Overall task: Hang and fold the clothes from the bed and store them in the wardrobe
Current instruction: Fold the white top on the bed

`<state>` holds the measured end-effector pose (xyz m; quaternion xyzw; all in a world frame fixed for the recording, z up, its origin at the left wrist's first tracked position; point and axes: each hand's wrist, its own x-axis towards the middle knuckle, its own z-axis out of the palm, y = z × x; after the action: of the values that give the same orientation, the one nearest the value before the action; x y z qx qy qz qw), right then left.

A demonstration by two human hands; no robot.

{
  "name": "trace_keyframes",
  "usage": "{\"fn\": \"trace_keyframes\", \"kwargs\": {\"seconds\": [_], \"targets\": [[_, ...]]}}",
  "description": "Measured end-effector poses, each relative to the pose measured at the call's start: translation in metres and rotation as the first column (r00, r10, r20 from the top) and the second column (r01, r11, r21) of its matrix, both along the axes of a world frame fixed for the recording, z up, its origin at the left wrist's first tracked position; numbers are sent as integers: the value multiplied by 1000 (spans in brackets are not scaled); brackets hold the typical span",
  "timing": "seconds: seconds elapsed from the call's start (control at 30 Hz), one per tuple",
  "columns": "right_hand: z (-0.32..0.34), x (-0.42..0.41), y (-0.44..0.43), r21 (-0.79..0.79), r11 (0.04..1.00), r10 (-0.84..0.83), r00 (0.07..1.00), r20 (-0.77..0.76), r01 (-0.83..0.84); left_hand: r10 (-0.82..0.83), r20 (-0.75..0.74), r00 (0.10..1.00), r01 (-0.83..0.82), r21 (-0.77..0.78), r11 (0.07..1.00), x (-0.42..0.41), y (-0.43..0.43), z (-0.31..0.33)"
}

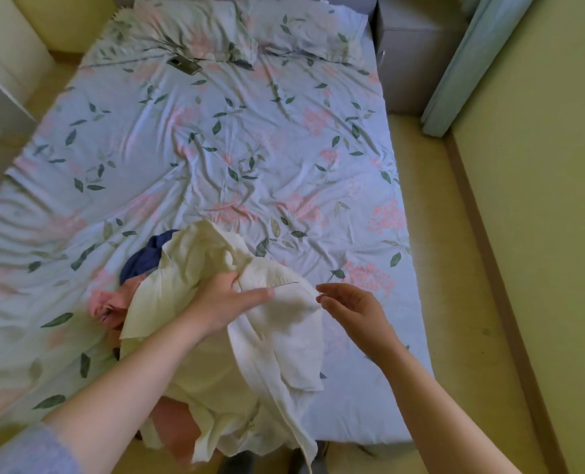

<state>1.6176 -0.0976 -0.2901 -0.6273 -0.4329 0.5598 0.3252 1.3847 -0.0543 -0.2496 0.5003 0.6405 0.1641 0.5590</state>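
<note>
Left hand [227,302] grips cream shirt [277,340], hanging lengthwise toward viewer.

Blue garment [141,258] — half-hidden under shirt [274,336].

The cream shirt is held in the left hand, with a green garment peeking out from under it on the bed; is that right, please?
Not quite: the head view shows the garment under the cream shirt is dark blue, not green. The left hand does hold the shirt over the bed.

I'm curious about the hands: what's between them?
A fold of the cream shirt, which the left hand grips; the right hand is open beside it. The head view shows this.
</note>
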Motion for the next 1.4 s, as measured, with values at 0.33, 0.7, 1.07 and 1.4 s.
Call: {"fn": "trace_keyframes", "kwargs": {"seconds": [0.33, 0.7, 1.07, 1.4], "targets": [[53, -43, 17, 59, 995, 82, 996, -38, -79, 28, -170, 985, -5, 133, 991, -44, 1, 43], [63, -46, -2, -163, 987, -41, 968, -249, 0, -95, 115, 989, 80, 121, 989, 5, -24, 29], [147, -3, 20, 396, 910, -30, 932, 362, -125, -170, -161, 972, 216, 336, 917, -10, -5, 40], [247, 34, 6, 602, 703, -49, 819, 572, -378, -544, -338, 768, 640, 414, 647, 48, 25, 87]]}}
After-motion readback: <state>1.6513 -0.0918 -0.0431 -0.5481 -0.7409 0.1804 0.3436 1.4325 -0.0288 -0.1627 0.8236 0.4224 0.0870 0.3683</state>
